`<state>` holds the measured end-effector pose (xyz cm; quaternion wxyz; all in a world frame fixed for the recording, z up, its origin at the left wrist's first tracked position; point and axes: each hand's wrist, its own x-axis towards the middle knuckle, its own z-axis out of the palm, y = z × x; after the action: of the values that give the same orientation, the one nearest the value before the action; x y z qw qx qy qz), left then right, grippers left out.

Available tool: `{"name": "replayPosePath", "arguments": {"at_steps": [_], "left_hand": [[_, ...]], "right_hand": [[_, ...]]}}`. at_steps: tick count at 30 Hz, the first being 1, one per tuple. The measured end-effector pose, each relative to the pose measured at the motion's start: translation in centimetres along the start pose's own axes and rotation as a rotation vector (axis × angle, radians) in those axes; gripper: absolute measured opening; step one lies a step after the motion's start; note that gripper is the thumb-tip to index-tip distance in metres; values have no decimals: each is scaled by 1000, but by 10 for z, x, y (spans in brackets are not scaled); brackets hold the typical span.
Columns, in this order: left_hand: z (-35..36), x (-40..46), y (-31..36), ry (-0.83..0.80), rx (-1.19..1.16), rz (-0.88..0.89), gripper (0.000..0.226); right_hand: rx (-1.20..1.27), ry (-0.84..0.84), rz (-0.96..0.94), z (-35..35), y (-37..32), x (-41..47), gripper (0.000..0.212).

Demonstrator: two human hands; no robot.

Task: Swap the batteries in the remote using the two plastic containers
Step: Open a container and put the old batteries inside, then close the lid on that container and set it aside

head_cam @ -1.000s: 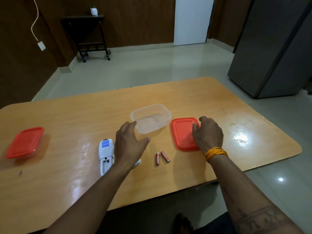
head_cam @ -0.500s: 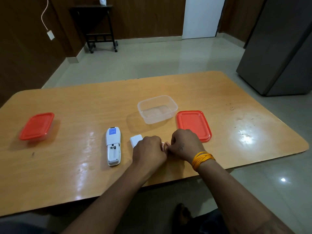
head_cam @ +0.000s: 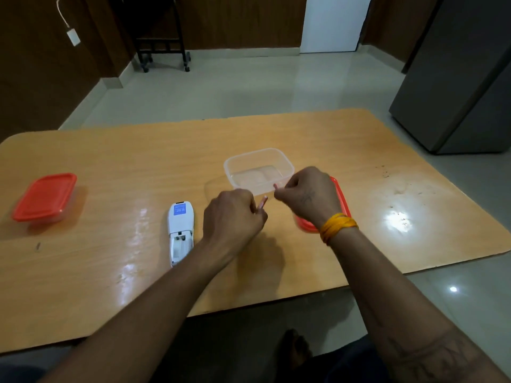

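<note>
A white remote (head_cam: pixel 180 230) lies face down on the wooden table (head_cam: pixel 110 167), its battery bay uncovered and empty. My left hand (head_cam: pixel 232 219) is raised just right of it, pinching a small reddish battery (head_cam: pixel 262 202). My right hand (head_cam: pixel 307 196) holds a second battery (head_cam: pixel 276 186) at the near rim of the open clear container (head_cam: pixel 258 170). The container's red lid (head_cam: pixel 338 200) lies beside it, mostly hidden under my right hand. A second container with its red lid on (head_cam: pixel 44 197) stands at the far left. The remote's battery cover is hidden behind my left hand.
A grey refrigerator (head_cam: pixel 459 78) stands on the floor beyond the table's right corner. A dark wheeled side table (head_cam: pixel 160 48) is against the back wall. The table's near edge runs just in front of my forearms.
Both hands closed on the two batteries that lay on the table and lifted them. They have since moved apart and up towards the open container.
</note>
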<state>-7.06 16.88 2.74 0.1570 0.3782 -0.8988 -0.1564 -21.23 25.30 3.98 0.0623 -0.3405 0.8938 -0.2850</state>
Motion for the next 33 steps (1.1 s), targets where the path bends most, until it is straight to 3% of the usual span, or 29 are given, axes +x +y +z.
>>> {"name": "replayPosePath", "arguments": {"at_steps": [4,8,12,20,24,29,33], "left_hand": [[-6,44,-3,72,13,21,25],[-3,84,-5,-20,152,15,14],[5,109,1,-128,299,29,24],[9,129,1,-223,337,20,31],[3,122,-3,-90,189,5,24],[-13,84,4,56,-321,-44,20],[-6,44,17,-67,-482,-22,13]], "right_hand": [[25,59,27,1,-22,40,32],[-183,16,-6,19,-37,73,30],[-372,-36,-48,29,-42,89,19],[-412,-72,-55,38,-38,97,15],[-308,38,-34,27,-31,88,24],[-137,220,40,-8,-3,50,32],[-125,267,122,-24,30,13,28]]}}
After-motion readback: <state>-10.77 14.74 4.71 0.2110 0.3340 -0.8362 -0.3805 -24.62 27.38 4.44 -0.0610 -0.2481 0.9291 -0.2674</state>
